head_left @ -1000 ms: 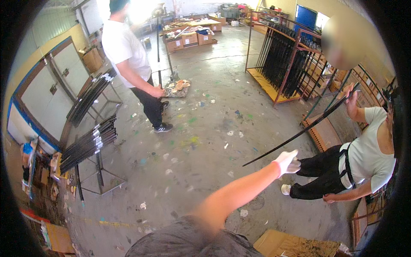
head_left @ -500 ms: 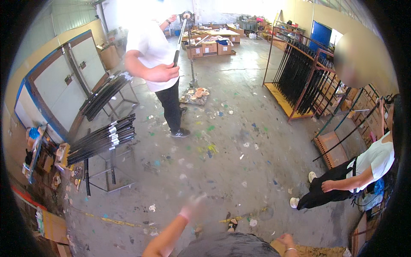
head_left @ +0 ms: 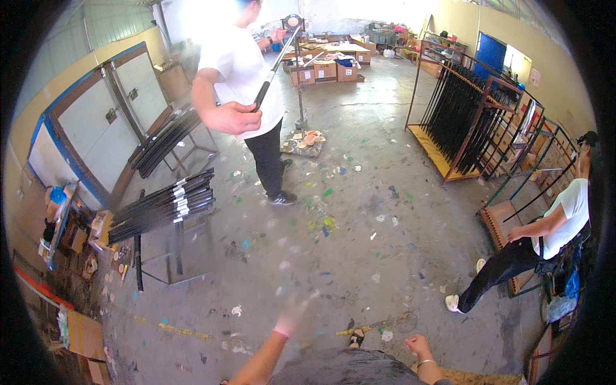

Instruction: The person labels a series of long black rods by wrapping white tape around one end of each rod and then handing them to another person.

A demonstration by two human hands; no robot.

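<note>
Your left hand (head_left: 292, 319) hangs above the floor (head_left: 359, 276), too blurred to tell whether it is open or closed. Your right hand (head_left: 418, 346), with a bracelet (head_left: 426, 363) at the wrist, has its fingers partly curled; you cannot tell whether it grips anything. The black rods (head_left: 151, 217) nearest your left hand lie bundled across a metal stand (head_left: 169, 282), reaching past its left and right edges.
</note>
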